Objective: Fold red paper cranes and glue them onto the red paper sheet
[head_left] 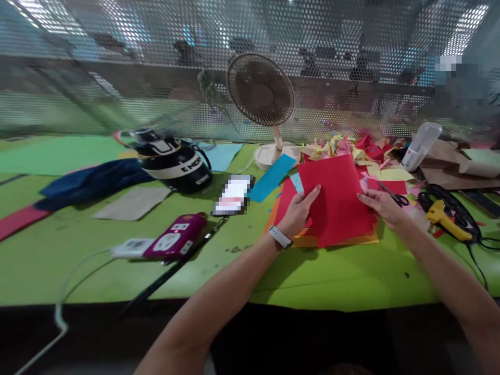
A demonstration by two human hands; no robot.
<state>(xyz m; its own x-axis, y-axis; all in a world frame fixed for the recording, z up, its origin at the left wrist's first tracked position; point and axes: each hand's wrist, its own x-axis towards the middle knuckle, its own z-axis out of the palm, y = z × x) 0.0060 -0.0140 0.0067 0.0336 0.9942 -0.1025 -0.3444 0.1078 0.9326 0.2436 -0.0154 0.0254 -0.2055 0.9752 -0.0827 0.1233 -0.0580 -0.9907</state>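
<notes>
Red paper point(338, 203) is clamped by left fingers point(311, 199) and right fingers point(371, 199); orange sheets point(307, 240) show beneath.

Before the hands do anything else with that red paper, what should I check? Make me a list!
1. Left hand on the red sheet: ok, thumb on top.
2. Right hand on the red sheet: ok, fingers at its right edge.
3. Only one sheet in the hands: cannot tell; another could hide underneath.
4. Scissors well away from the hands: not ok, they lie close by the right hand.
5. Smartphone clear of the red sheet: ok, it lies off to the left.
6. Desk fan switched off: cannot tell from one still picture.
</notes>
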